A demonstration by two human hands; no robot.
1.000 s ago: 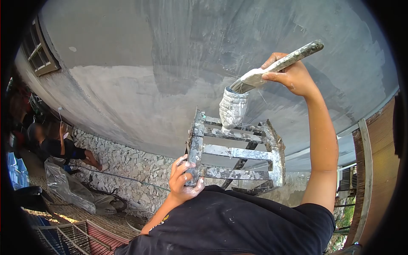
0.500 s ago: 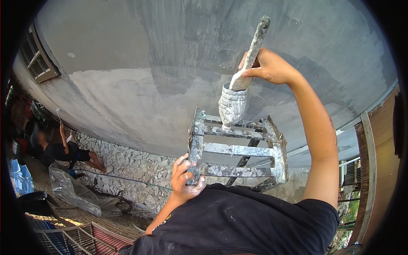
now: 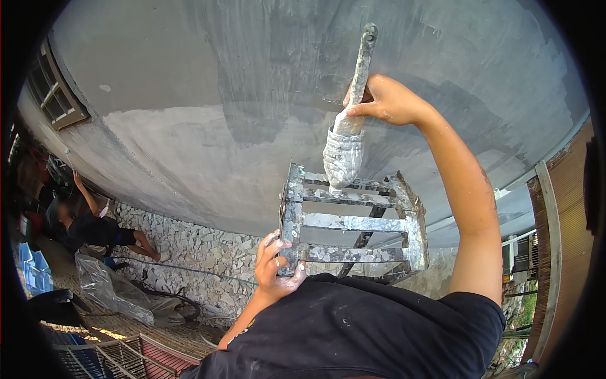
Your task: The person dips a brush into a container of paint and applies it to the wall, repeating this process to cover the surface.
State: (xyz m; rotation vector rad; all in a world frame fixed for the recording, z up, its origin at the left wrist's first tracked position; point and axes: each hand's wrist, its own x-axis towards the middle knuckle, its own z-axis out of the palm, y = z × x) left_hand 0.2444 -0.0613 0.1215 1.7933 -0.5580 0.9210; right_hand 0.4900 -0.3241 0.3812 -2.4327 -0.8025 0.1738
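My right hand [image 3: 390,103] pinches the paint-spattered handle of a brush [image 3: 362,69], which stands nearly upright. The brush's lower end is inside a crumpled, white-smeared container [image 3: 343,158], seen over the far slats of a splattered metal ladder top [image 3: 353,222]. With fingers wrapped round its left edge, my left hand [image 3: 276,265] grips the ladder top. White paint marks the fingers of that hand. Behind the brush is a grey wall [image 3: 170,145] with lighter and darker patches.
At the left, another person in dark clothes [image 3: 95,228] is near the wall with one arm raised. Rubble [image 3: 196,246] lies along the wall's foot. Clear plastic sheeting [image 3: 110,290] and a hose are at the lower left. A window [image 3: 55,88] is upper left; a wooden post [image 3: 548,252] stands right.
My right hand and the brush have moved slightly left, and the brush sits lower in the container. My left hand stays on the ladder. The other person's raised arm has shifted left.
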